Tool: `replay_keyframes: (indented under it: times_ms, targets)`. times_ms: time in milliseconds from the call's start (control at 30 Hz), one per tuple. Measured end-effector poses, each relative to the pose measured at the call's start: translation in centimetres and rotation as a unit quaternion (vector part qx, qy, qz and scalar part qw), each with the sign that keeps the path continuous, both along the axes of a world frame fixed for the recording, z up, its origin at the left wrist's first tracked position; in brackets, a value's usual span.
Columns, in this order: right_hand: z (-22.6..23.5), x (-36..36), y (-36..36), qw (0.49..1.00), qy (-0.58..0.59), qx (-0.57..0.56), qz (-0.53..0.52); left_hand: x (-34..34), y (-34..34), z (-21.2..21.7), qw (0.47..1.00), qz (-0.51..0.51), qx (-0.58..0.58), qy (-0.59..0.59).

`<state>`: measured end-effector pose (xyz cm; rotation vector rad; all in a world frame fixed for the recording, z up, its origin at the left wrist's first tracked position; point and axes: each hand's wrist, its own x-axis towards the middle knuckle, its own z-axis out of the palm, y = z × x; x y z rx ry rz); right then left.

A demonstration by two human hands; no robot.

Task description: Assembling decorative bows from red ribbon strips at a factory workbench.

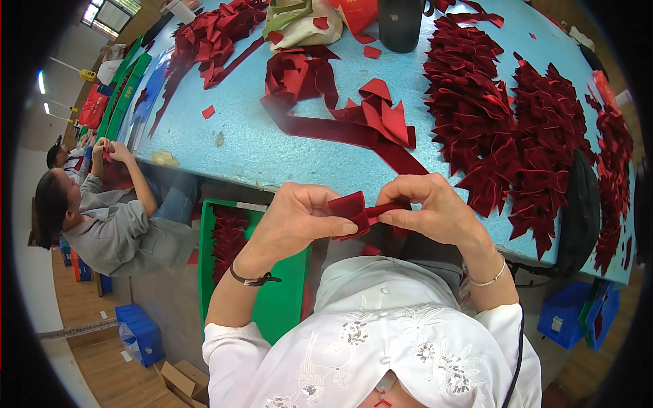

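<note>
Just off the blue table (238, 112), gripped folded dark red ribbon (348, 204), wide folds in left hand (299, 214), narrower part in right hand (435, 211). Probably called for level folds and firm pinching.

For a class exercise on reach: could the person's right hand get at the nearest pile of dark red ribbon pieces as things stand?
Probably yes: the pile lies close beyond the right hand, with nothing visible between, though it is pinching red ribbon.
</note>
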<state>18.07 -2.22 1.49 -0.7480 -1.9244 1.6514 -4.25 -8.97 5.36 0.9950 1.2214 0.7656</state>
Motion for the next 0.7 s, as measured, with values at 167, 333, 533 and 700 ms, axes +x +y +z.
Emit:
replay_keyframes:
  times_ms: [167,333,533,700]
  targets:
    - [0.4,-0.1,-0.3,0.998,-0.04,-0.043,0.009,-0.5,-0.3,-0.4,1.0,0.01,0.018,-0.008]
    - [0.4,-0.2,-0.6,0.998,0.001,-0.066,0.012,-1.1,-0.6,0.5,1.0,0.026,-0.001,-0.009]
    - [0.9,-0.1,-0.7,0.999,-0.008,-0.046,0.02,-1.7,-0.8,0.2,1.0,0.011,0.003,-0.029]
    - [0.7,0.5,-0.2,0.997,-0.044,0.008,0.068,-2.1,-1.0,0.2,1.0,0.005,-0.005,-0.031]
